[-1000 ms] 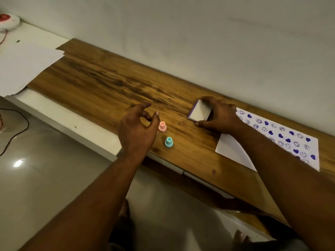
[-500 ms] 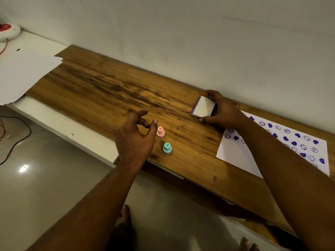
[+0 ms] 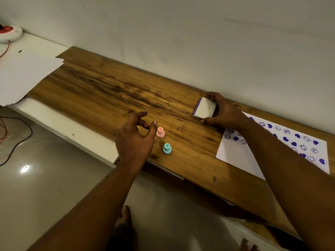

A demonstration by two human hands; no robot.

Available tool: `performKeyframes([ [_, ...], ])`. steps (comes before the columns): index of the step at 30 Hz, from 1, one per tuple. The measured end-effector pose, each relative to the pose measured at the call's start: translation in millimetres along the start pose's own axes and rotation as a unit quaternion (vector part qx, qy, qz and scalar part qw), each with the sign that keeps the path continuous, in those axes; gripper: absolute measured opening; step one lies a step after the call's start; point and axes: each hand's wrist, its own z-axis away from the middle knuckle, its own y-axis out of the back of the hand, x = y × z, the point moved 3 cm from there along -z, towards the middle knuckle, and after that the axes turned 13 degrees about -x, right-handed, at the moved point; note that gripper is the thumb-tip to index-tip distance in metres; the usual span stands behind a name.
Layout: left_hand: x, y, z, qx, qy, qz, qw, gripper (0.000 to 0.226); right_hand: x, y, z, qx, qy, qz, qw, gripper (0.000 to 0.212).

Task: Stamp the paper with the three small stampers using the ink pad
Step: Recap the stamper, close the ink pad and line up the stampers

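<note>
A small pink stamper (image 3: 160, 132) and a teal stamper (image 3: 167, 148) stand upright on the wooden board (image 3: 112, 95); no third stamper shows. My left hand (image 3: 135, 140) hovers just left of the pink stamper, fingers spread, thumb tip close beside it. My right hand (image 3: 223, 113) grips the white ink pad (image 3: 204, 108) with a purple edge, tilted, near the wall. The white paper (image 3: 233, 156) lies at the right, covered with purple hearts and smiley prints, partly hidden under my right forearm.
White sheets (image 3: 21, 77) cover the bench's left end, with a red-and-white round object (image 3: 9, 32) in the far corner. Cables (image 3: 16, 140) trail on the tiled floor below. The wall runs right behind the board. My feet show at the bottom.
My right hand has carried the ink pad slightly back toward the wall, off the paper's corner. My left hand stays hovering beside the pink stamper.
</note>
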Motion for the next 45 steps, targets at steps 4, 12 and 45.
performKeyframes([
  [4,0,1,0,-0.001,-0.004,0.007,1.0,0.04,0,0,-1,-0.003,-0.005,0.002,1.0,0.112],
  [12,-1,2,-1,0.0,0.0,0.009,1.0,0.039,-7,1,0,0.013,-0.012,0.032,0.999,0.116],
  [45,-31,-4,0,-0.062,0.124,-0.008,0.99,0.031,-91,-26,-51,0.11,0.038,0.262,0.958,0.028],
])
